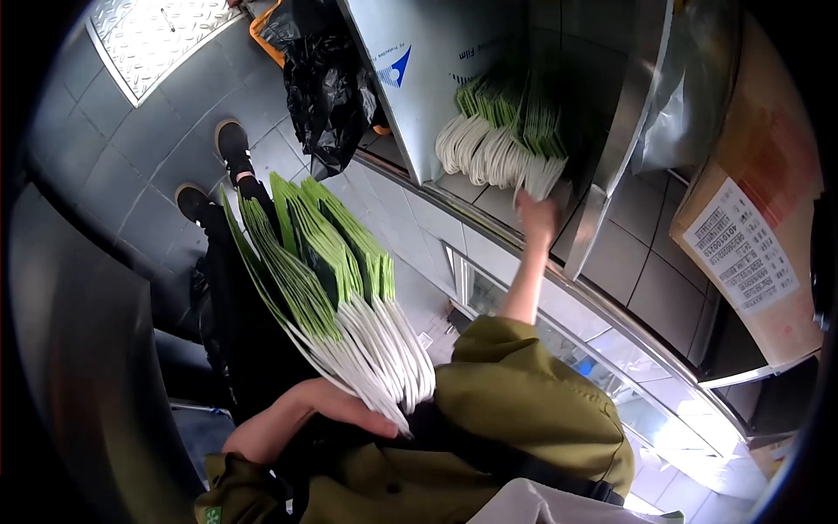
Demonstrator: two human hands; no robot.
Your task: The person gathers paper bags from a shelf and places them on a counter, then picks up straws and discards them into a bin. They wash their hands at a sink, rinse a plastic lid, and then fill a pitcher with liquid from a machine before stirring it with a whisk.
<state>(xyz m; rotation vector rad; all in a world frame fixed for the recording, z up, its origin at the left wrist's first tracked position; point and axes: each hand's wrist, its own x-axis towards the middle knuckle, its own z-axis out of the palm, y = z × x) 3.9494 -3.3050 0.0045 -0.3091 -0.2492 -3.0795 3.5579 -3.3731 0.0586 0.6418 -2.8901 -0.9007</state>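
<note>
A thick stack of folded green paper bags (pixel 327 253) with white looped handles leans across my lap and forearm. My left hand (pixel 353 409) is wrapped under the handle end of this stack, thumb along the white loops. Inside the cabinet stands a second row of similar green bags (pixel 497 105), their white handles (pixel 489 157) facing me. Reaching in there, my right hand (pixel 537 218) is closed at the handles on the row's right end; its fingertips are partly hidden and slightly blurred.
A white panel (pixel 406 87) walls the cabinet's left side, with a metal upright (pixel 611 175) at its right. Further right is a cardboard box (pixel 759 210) with a printed label. A black plastic bag (pixel 327 96) hangs left of the cabinet. Grey tiles (pixel 105 166) cover the floor.
</note>
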